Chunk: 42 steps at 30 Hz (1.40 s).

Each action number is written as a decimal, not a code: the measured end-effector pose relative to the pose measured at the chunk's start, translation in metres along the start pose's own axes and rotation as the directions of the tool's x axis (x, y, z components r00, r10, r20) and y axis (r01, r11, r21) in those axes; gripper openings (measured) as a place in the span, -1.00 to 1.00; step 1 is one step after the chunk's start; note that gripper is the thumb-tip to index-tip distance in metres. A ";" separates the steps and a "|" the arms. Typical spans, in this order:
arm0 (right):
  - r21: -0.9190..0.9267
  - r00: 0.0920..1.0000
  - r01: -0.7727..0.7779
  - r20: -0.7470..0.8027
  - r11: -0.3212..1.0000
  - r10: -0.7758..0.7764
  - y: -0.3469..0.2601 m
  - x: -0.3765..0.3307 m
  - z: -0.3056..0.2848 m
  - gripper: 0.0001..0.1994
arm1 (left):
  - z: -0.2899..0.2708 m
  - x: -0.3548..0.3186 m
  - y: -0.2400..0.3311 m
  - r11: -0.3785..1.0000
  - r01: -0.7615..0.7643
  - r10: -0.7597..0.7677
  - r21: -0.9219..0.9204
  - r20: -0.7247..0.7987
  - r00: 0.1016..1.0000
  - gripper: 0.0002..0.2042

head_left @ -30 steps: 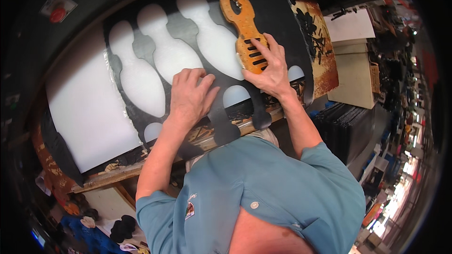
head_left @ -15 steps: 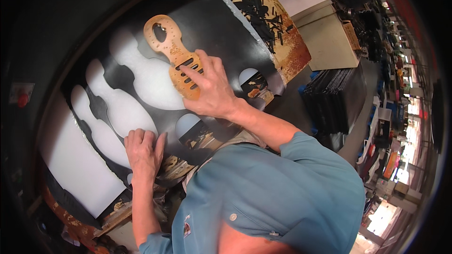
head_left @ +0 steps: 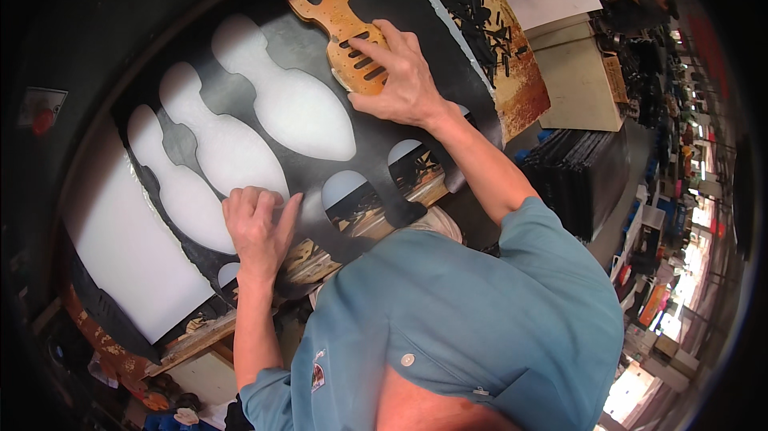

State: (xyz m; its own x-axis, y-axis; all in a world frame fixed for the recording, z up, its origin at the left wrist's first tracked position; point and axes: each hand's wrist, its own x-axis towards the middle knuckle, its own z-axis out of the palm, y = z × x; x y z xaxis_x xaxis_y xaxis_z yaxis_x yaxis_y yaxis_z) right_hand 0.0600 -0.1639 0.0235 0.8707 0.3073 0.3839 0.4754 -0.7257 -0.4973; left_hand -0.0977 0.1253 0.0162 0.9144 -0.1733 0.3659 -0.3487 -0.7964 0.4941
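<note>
My right hand [head_left: 404, 79] grips an orange-tan, sole-shaped cutting die [head_left: 352, 27] with an oval hole at its far end and several slots in its wide end. The thumb is at the near end, and a finger reaches over the slots. The die lies on a black sheet [head_left: 308, 55], right of three sole-shaped openings [head_left: 300, 107] that show a white surface beneath. My left hand [head_left: 260, 227] rests near the sheet's front edge, by the near end of the middle opening. Its thumb is apart from the slightly bent fingers, and it holds nothing.
A white board [head_left: 140, 239] is bared at the left. Rounded cutouts [head_left: 348, 191] run along the sheet's near edge. Black scraps [head_left: 480, 19] lie on a rusty plate at the far right. A stack of black sheets [head_left: 572, 175] stands to the right, below a pale box [head_left: 572, 71].
The whole view has shifted. Along the sheet, the die in my right hand has moved right, away from the rightmost opening, which now shows whole. My left hand stays on the sheet.
</note>
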 end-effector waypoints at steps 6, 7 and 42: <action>0.037 0.995 0.100 -0.004 0.994 -0.100 0.010 -0.003 0.005 -0.28 | 0.002 -0.002 -0.002 1.000 -0.006 0.006 0.007 0.010 1.000 -0.68; 0.045 0.994 0.111 0.001 0.993 -0.111 0.010 -0.002 0.005 -0.28 | 0.002 -0.002 -0.001 1.000 -0.006 0.006 0.010 0.011 1.000 -0.67; 0.063 0.785 0.488 -0.467 0.870 -0.407 -0.033 -0.015 -0.082 -0.95 | 0.062 -0.092 0.100 0.972 0.216 -0.171 0.093 -0.350 0.921 -0.76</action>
State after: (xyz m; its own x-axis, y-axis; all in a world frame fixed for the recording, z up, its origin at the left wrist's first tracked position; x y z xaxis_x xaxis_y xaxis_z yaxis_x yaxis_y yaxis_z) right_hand 0.0206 -0.1949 0.0983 0.4315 0.2487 0.8671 0.8469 -0.4428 -0.2944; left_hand -0.2040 0.0256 -0.0170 0.8299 0.1792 0.5283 -0.1226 -0.8653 0.4860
